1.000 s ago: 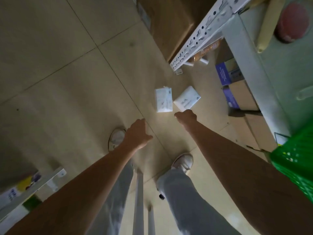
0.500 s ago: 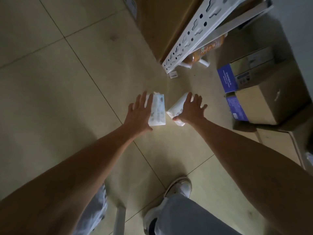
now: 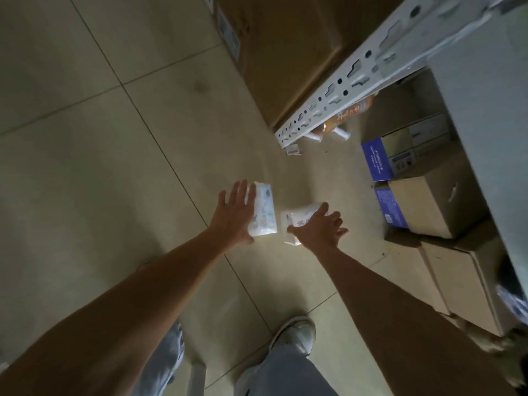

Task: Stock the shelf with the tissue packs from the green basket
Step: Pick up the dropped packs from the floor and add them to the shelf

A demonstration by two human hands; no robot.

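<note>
Two white tissue packs lie on the tiled floor in front of my feet. My left hand (image 3: 234,214) is spread open over the left edge of the left tissue pack (image 3: 265,210), fingers apart. My right hand (image 3: 320,228) is also spread open and covers most of the right tissue pack (image 3: 295,221), with the thumb at its near edge. I cannot tell whether either hand touches its pack. The grey metal shelf (image 3: 480,98) rises at the right, with its perforated upright (image 3: 337,90) slanting down to the floor. The green basket is out of view.
Cardboard boxes with blue sides (image 3: 428,207) sit under the shelf at the right. A large brown carton (image 3: 283,50) stands behind the upright. An orange packet (image 3: 347,115) lies at the upright's foot. My shoe (image 3: 297,335) stands on the tiles below the hands.
Both hands have reached down from closed fists near my feet to spread open over the two packs. The view has dropped lower and the green basket has left the frame.
</note>
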